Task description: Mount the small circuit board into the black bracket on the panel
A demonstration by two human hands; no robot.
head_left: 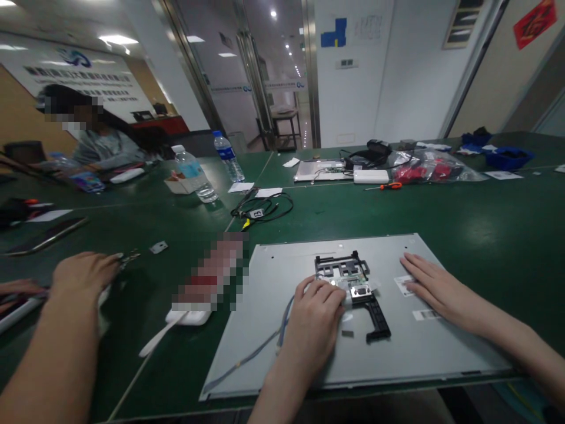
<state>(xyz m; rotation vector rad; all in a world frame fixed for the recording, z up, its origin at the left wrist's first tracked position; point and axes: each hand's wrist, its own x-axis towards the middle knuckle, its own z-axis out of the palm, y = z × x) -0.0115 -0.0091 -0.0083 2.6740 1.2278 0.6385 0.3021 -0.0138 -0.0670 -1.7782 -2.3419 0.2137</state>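
Observation:
A pale metal display panel [273, 353] lies back side up on the green table before me. On its middle sits a black plastic bracket [378, 321] with a small circuit board and a metal connector [361, 291]. My left hand [314, 312] is closed at the board's left edge, fingers curled downward; whatever is between the fingertips is hidden. A grey-blue cable [260, 350] runs out from beneath that hand across the panel. My right hand [441, 291] rests flat on the panel's right side, fingers stretched out, touching a white label [404, 287].
Left of the panel are a white power bank [189, 317] and a co-worker's hand [86, 271]. Black cables [265, 207], water bottles [196, 176], an orange-handled screwdriver [391, 186] and a plastic bag [441, 168] of red items lie farther back. Another person sits at far left.

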